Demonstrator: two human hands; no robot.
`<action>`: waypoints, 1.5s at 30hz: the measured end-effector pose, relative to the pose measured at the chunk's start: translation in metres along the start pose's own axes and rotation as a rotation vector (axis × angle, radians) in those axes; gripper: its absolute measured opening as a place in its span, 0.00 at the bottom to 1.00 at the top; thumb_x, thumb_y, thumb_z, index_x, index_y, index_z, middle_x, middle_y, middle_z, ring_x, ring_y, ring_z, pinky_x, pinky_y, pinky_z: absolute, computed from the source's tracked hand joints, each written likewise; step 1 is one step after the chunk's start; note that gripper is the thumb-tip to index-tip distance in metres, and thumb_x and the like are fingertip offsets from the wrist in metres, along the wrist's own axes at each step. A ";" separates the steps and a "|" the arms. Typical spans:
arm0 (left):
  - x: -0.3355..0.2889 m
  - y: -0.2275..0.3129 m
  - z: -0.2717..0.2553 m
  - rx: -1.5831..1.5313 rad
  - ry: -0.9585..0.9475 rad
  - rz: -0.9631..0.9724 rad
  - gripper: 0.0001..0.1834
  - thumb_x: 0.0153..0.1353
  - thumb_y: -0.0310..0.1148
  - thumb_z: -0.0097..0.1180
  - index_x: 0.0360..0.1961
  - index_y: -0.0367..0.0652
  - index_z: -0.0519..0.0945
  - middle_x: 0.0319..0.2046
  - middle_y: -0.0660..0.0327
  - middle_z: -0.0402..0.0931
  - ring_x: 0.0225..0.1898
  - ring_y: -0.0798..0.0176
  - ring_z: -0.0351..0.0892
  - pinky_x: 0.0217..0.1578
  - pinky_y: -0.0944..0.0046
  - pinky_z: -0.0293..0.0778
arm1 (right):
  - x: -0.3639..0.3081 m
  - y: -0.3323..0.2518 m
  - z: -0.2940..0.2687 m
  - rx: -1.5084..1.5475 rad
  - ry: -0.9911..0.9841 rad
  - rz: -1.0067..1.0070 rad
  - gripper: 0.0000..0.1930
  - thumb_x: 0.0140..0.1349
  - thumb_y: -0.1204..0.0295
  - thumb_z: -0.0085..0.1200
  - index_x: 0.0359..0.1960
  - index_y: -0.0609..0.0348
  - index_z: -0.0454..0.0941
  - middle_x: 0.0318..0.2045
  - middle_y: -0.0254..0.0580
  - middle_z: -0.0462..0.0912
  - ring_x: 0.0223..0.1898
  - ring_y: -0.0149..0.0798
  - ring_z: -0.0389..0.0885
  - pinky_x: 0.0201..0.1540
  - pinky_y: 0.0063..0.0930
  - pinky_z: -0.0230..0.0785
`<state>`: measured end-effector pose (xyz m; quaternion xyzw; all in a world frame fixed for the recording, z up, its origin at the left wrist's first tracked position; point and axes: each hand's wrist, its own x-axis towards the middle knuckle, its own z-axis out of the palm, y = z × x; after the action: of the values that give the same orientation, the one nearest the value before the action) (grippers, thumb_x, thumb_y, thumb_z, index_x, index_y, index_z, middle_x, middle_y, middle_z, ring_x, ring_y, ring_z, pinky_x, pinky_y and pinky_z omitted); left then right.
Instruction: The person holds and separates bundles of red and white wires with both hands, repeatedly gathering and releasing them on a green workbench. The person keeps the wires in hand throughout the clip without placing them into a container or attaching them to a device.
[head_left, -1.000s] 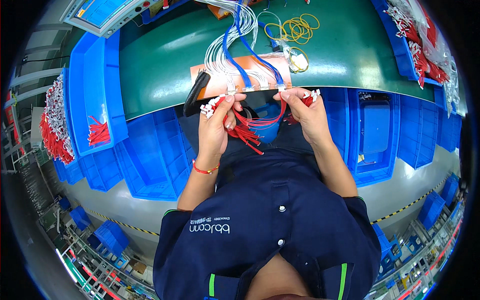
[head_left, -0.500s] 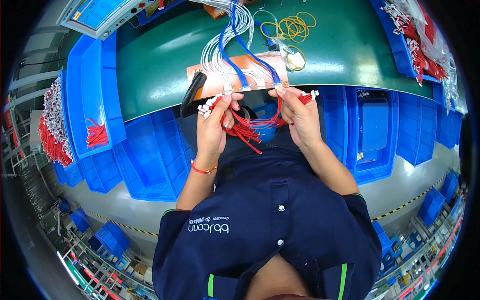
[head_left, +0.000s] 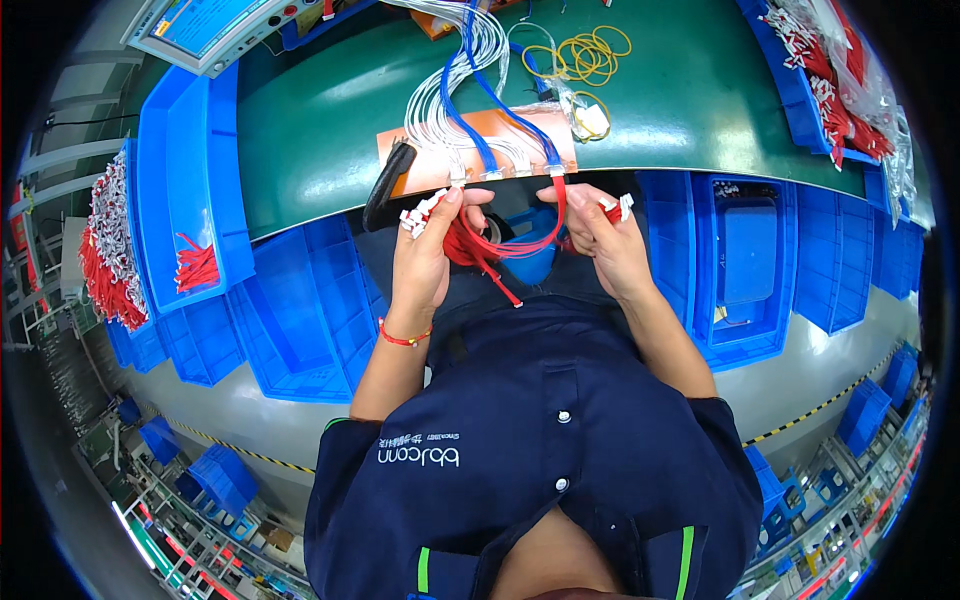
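Close to the table's front edge, my left hand (head_left: 422,262) is closed round a bundle of red cables (head_left: 468,250). White plugs (head_left: 418,218) on that bundle stick out beside my thumb. Its fingertips meet the leftmost connector on the copper-coloured board (head_left: 430,178). My right hand (head_left: 612,245) is closed on more red cables, whose white ends (head_left: 625,207) show past the knuckles. One red cable (head_left: 560,205) hangs from the board's right connector (head_left: 555,171) and loops toward my left hand. Whether it is fully seated cannot be seen.
White wires (head_left: 432,105) and blue cables (head_left: 450,115) run back from the board. A black strip (head_left: 388,185) lies at its left end. Yellow wire loops (head_left: 590,55) rest behind on the green mat (head_left: 690,110). Blue bins (head_left: 180,150) and an instrument (head_left: 205,35) stand at the left.
My right hand has shifted slightly right and its fingertips have come off the right connector, leaving the red cable there in plain sight. My left hand stays nearly in place.
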<state>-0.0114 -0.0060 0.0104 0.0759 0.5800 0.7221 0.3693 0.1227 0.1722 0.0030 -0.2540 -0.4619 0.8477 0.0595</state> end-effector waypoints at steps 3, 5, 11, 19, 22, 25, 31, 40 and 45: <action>0.003 0.003 0.012 -0.113 -0.032 -0.063 0.20 0.76 0.37 0.43 0.45 0.28 0.81 0.23 0.67 0.71 0.26 0.73 0.68 0.32 0.69 0.66 | 0.008 -0.001 0.007 0.026 0.016 0.017 0.16 0.73 0.65 0.50 0.48 0.66 0.82 0.17 0.16 0.58 0.17 0.15 0.50 0.20 0.17 0.41; 0.006 0.003 0.011 -0.205 -0.083 -0.118 0.21 0.77 0.37 0.42 0.44 0.28 0.80 0.20 0.69 0.66 0.23 0.75 0.64 0.30 0.69 0.64 | 0.013 0.000 0.006 0.057 0.011 0.021 0.15 0.73 0.66 0.52 0.48 0.67 0.82 0.16 0.15 0.57 0.17 0.15 0.50 0.20 0.17 0.40; -0.002 0.003 0.001 -0.217 -0.260 -0.157 0.22 0.78 0.38 0.40 0.38 0.30 0.79 0.14 0.75 0.52 0.16 0.78 0.51 0.21 0.71 0.53 | 0.008 0.004 -0.004 0.045 -0.054 0.009 0.13 0.71 0.68 0.53 0.46 0.66 0.83 0.16 0.16 0.57 0.16 0.15 0.49 0.20 0.18 0.39; -0.020 0.013 0.044 0.156 -0.279 0.066 0.14 0.67 0.25 0.60 0.53 0.34 0.82 0.37 0.63 0.83 0.39 0.77 0.77 0.42 0.74 0.75 | -0.010 -0.005 0.016 -0.109 -0.284 -0.170 0.34 0.58 0.83 0.50 0.69 0.61 0.60 0.31 0.27 0.68 0.32 0.18 0.65 0.36 0.17 0.59; -0.018 0.004 0.045 0.240 -0.342 0.130 0.12 0.66 0.25 0.60 0.49 0.33 0.82 0.41 0.61 0.84 0.43 0.75 0.79 0.45 0.74 0.75 | -0.007 -0.001 0.019 -0.299 -0.278 -0.355 0.33 0.61 0.82 0.51 0.70 0.61 0.58 0.37 0.30 0.73 0.36 0.20 0.67 0.42 0.17 0.61; -0.019 0.004 0.049 0.244 -0.305 0.150 0.07 0.66 0.25 0.60 0.43 0.34 0.82 0.34 0.64 0.81 0.36 0.77 0.77 0.37 0.74 0.73 | -0.007 -0.003 0.018 -0.221 -0.328 -0.256 0.33 0.63 0.82 0.52 0.70 0.60 0.58 0.42 0.33 0.74 0.41 0.22 0.70 0.47 0.16 0.62; -0.021 0.002 0.035 -0.186 0.052 0.267 0.02 0.70 0.25 0.51 0.41 0.38 0.74 0.20 0.69 0.69 0.17 0.80 0.56 0.18 0.73 0.53 | -0.011 -0.014 0.002 -0.381 -0.320 -0.055 0.17 0.74 0.68 0.50 0.58 0.65 0.76 0.48 0.39 0.82 0.48 0.26 0.78 0.53 0.21 0.69; -0.018 0.013 0.010 -0.287 0.104 0.351 0.08 0.74 0.33 0.41 0.43 0.42 0.70 0.32 0.57 0.73 0.13 0.78 0.50 0.16 0.74 0.52 | -0.019 -0.006 -0.037 -0.407 -0.145 -0.075 0.16 0.74 0.63 0.51 0.51 0.63 0.81 0.23 0.26 0.71 0.25 0.22 0.64 0.28 0.19 0.57; -0.017 -0.013 0.021 -0.293 0.222 0.217 0.06 0.74 0.31 0.48 0.45 0.40 0.72 0.27 0.60 0.72 0.14 0.78 0.55 0.16 0.73 0.53 | -0.010 -0.007 -0.052 0.000 0.084 -0.042 0.11 0.68 0.69 0.56 0.44 0.64 0.82 0.17 0.25 0.71 0.18 0.18 0.59 0.20 0.16 0.48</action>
<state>0.0179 0.0006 0.0107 0.0036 0.4945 0.8381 0.2305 0.1563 0.2123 -0.0105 -0.2797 -0.4641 0.8348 0.0969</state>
